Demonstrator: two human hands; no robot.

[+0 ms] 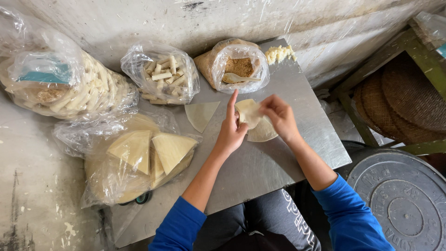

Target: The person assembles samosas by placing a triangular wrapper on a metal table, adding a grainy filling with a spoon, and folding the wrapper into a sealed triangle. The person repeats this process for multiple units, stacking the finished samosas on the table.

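Your left hand [231,131] and right hand [279,116] meet over the steel tabletop [260,167], both closed lightly on one pale wrapper sheet [254,120]. The left cups it with thumb and curled fingers while the index finger points up toward 12 o'clock; the right pinches its upper edge from 2 o'clock. The sheet's lower part rests on the metal just below your hands.

The bare steel lies toward 6 o'clock, between your forearms and the table's near edge. The right edge of the table runs close past your right wrist at 3 o'clock, with a round grey lid [402,204] beyond it at 4 o'clock.

At 9 o'clock from your left hand, a loose triangular wrapper [201,114] lies flat, apart from everything. At 8 o'clock a clear bag of stacked triangular wrappers [144,155] sits open. At 11 o'clock is a bag of rolled sticks [162,74], and farther out at 10 o'clock a larger bag of rolls [69,88]. At 12 o'clock an open bag of brown filling [238,66] holds a spoon [241,78]. A small heap of pale crumbs [279,53] lies at 1 o'clock by the far edge.
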